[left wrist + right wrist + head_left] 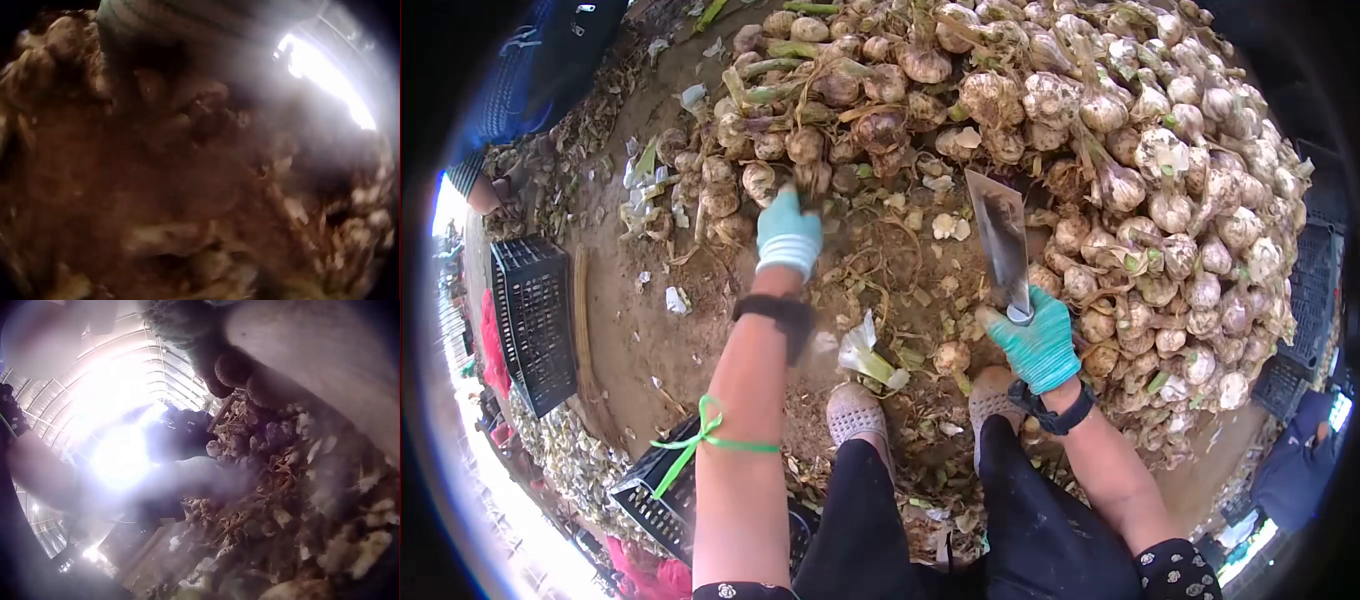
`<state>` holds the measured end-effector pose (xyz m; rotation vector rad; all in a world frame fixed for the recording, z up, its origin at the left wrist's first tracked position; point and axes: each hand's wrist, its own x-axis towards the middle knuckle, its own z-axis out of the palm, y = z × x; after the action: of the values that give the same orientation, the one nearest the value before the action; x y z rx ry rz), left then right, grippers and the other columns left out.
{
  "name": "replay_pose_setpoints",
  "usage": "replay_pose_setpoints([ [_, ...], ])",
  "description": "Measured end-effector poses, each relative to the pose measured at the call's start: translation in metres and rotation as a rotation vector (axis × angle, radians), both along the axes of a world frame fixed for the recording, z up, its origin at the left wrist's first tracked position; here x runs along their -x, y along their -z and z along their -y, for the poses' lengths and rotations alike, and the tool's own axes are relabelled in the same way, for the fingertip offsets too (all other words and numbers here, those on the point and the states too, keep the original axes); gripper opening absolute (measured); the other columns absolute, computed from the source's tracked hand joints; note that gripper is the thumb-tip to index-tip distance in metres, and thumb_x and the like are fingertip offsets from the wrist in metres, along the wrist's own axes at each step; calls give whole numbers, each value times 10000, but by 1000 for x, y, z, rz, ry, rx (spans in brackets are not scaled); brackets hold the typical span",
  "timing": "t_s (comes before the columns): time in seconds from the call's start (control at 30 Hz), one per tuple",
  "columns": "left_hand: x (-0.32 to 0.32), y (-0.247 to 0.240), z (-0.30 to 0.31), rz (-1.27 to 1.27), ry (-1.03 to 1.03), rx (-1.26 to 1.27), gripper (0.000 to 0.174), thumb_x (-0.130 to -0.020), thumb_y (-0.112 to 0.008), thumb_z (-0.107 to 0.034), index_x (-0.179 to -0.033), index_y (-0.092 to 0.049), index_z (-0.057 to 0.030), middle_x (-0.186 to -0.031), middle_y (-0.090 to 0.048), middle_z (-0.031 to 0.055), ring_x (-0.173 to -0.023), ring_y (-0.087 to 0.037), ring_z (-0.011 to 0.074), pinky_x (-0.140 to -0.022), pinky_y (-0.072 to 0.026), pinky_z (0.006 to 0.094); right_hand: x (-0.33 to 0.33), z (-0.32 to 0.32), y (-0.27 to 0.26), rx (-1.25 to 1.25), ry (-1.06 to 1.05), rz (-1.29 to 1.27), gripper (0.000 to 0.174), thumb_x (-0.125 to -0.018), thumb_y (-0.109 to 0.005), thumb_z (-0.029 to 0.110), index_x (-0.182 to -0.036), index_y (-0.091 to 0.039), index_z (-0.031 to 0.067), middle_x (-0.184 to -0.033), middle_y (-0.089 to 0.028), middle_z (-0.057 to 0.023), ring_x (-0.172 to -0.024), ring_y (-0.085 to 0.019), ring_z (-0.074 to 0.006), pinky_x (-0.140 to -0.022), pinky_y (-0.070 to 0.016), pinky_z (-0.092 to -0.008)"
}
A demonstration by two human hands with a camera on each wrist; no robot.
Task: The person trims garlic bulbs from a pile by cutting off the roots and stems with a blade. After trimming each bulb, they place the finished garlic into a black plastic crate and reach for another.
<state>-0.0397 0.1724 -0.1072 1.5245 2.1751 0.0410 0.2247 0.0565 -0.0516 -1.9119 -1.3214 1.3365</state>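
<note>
My gloved left hand (788, 228) reaches to the near edge of a big heap of garlic. Its fingertips are right at a dirty garlic bulb (760, 184), and other bulbs with stalks lie around it. The left wrist view is dark and blurred, with part of the striped glove (150, 31) along its top; I cannot tell whether the fingers close on a bulb. In my right hand (1037, 340), also gloved, is the handle of a wide-bladed knife (1003, 235). Its blade points away from me, upright in the head view, beside the garlic heap (1170, 210).
A cut stalk (870, 356) and a loose bulb (951, 358) lie between my shoes (857, 412). Black crates (535, 325) stand at the left, with more (1312, 290) at the right. Other people are at the edges, one in a blue garment (510, 85).
</note>
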Motion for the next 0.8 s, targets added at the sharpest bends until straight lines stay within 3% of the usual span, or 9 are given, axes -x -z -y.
replay_pose_setpoints([
  [0.03,8,7,14,116,31,-201,384,-721,-575,-157,-1074,-544,-10,-918,-602,215,-941,-561,346,-831,-437,397,0,0,3,-1,20,-46,378,-675,-723,223,-907,-584,-42,-614,-552,-42,-581,-524,-115,-558,-450,-288],
  [0.17,1,-12,88,1231,-486,139,674,-662,-619,-77,-1283,-360,-29,-1141,-520,135,-992,-538,258,-829,-462,368,5,4,1,-8,-20,1,389,-670,-720,252,-902,-586,-30,-647,-591,-111,-571,-550,-195,-578,-456,-303],
  [0.27,-25,-49,122,1670,-542,248,836,-609,-657,-6,-1340,-254,-60,-1194,-477,102,-1022,-519,225,-810,-472,331,13,9,-13,-10,-95,-15,342,-700,-688,236,-898,-587,-24,-700,-609,-163,-623,-593,-262,-597,-471,-322],
  [0.4,-23,-47,145,1617,-486,274,844,-619,-689,-16,-1340,-252,-73,-1192,-481,102,-996,-529,247,-826,-470,344,20,21,-16,-322,-378,94,289,-667,-662,183,-890,-565,26,-759,-584,-132,-693,-586,-300,-594,-470,-356],
  [0.47,1,-13,159,1336,225,356,752,-714,-637,-46,-1344,-227,-60,-1201,-472,145,-1007,-526,258,-865,-454,366,24,27,-22,-459,-607,296,301,-615,-635,136,-881,-523,51,-765,-526,-102,-683,-566,-284,-558,-449,-363],
  [0.5,-5,-23,159,1336,229,358,752,-714,-637,-46,-1344,-227,-60,-1201,-472,145,-1007,-526,258,-865,-454,366,26,31,-26,-459,-603,298,301,-615,-635,136,-881,-523,51,-765,-526,-102,-683,-566,-284,-558,-449,-363],
  [0.57,-25,-54,161,2086,-622,315,651,-795,-573,-130,-1337,-227,-35,-1212,-459,181,-1031,-516,256,-900,-434,390,30,37,-34,-530,-680,353,282,-625,-612,124,-881,-528,40,-758,-523,-99,-676,-568,-268,-560,-446,-357],
  [0.6,-27,-58,164,1704,-206,127,629,-824,-539,-222,-1328,-228,-11,-1179,-478,169,-1028,-512,227,-904,-425,369,32,39,-38,-553,-654,367,265,-632,-585,118,-879,-529,38,-746,-519,-86,-676,-567,-243,-565,-443,-348],
  [0.8,-44,-71,168,1317,-141,-83,630,-790,-609,-263,-1273,-313,14,-1084,-531,91,-966,-533,166,-837,-451,289,41,45,-40,-679,-688,389,260,-637,-574,130,-879,-531,43,-746,-517,-85,-677,-562,-239,-565,-438,-340],
])
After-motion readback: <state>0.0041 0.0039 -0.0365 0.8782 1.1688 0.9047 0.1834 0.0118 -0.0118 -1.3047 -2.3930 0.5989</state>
